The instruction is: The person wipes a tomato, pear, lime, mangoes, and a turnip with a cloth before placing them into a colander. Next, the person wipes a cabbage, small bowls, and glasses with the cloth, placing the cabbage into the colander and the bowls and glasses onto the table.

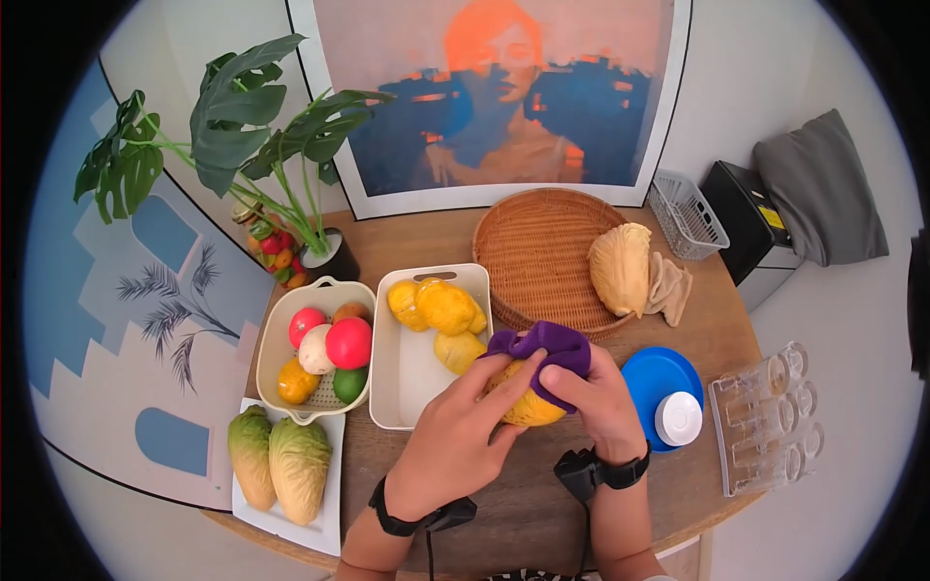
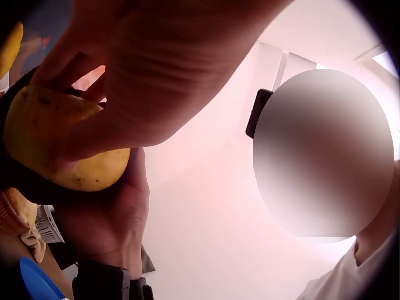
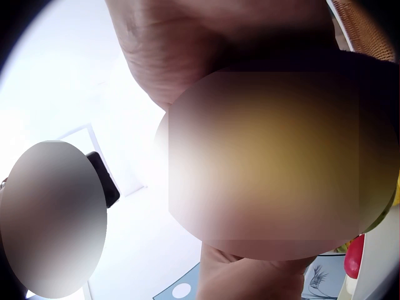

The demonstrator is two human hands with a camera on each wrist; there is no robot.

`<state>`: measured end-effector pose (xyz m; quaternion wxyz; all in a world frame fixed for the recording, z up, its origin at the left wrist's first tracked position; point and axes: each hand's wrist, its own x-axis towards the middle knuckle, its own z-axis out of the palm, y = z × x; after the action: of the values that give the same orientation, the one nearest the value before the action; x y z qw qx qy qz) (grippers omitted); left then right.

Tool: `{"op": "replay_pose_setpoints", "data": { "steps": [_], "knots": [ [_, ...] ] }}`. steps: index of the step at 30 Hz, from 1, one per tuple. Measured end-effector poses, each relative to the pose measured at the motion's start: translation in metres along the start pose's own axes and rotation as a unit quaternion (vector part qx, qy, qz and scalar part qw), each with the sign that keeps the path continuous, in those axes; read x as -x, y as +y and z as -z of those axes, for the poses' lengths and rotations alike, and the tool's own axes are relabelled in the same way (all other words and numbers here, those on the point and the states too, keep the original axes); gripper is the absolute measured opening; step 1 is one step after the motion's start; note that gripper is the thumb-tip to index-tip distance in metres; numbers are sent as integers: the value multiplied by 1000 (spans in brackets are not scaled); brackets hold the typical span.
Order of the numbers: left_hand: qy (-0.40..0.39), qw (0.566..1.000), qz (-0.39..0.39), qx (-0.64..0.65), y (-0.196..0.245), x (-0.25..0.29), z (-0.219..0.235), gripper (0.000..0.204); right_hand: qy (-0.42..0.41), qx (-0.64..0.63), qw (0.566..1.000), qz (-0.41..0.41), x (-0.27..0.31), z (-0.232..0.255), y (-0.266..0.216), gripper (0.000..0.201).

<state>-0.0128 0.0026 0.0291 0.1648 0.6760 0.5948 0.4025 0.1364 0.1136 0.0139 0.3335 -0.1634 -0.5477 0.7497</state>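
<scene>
In the head view, my left hand (image 1: 460, 441) grips a yellow mango-like fruit (image 1: 533, 411) from the left, over the table's front half. Dark specks dot the skin of this fruit (image 2: 94, 172) in the left wrist view, where the left thumb presses across it. My right hand (image 1: 603, 402) holds a purple cloth (image 1: 552, 349) bunched over the fruit's top and far side. Left fingertips touch the cloth too. Just beyond the hands, more yellow fruits (image 1: 448, 308) lie in a white rectangular bin (image 1: 402, 402). The right wrist view is mostly blurred over the fruit.
A colander (image 1: 276, 334) of mixed produce and a white plate (image 1: 334, 484) with two cabbages stand left. Behind is a wicker tray (image 1: 523, 281) with another cabbage (image 1: 620, 271). On the right are a blue plate (image 1: 639, 373) bearing a white lidded jar (image 1: 678, 418), and a glass rack (image 1: 727, 455).
</scene>
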Motion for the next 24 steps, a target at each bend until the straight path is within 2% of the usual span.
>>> {"op": "replay_pose_setpoints", "data": {
  "steps": [2,6,8,9,11,13,15,16,18,19,21,24],
  "knots": [
    [30,998,-2,-52,-2,0,-3,74,6,15,1000,5,0,-1,1,42],
    [22,1000,13,-6,0,-1,6,74,17,-10,999,-26,2,13,5,42],
    [28,983,54,172,-2,0,9,85,23,-114,993,-11,1,19,11,44],
    [27,983,54,172,-5,1,8,85,24,-115,993,-10,2,20,12,44],
    [80,909,30,409,-12,3,5,90,-28,-89,996,-4,1,18,16,46],
    [86,905,23,416,-16,-1,9,95,-40,-73,997,-5,1,4,8,51],
    [110,874,27,473,-19,-3,9,93,-31,-46,998,-16,1,-4,3,59],
    [112,874,26,473,-19,-3,7,93,-33,-46,998,-16,1,-3,2,59],
    [118,851,38,511,-19,-5,3,91,-48,40,998,16,2,1,0,68],
    [118,851,37,511,-16,-5,3,91,-48,41,998,17,2,1,1,68],
    [129,791,91,592,-10,-6,3,90,-45,105,990,77,1,1,2,73],
    [124,796,89,586,-11,-6,3,89,-42,129,986,97,0,1,2,74]
  ]
}}
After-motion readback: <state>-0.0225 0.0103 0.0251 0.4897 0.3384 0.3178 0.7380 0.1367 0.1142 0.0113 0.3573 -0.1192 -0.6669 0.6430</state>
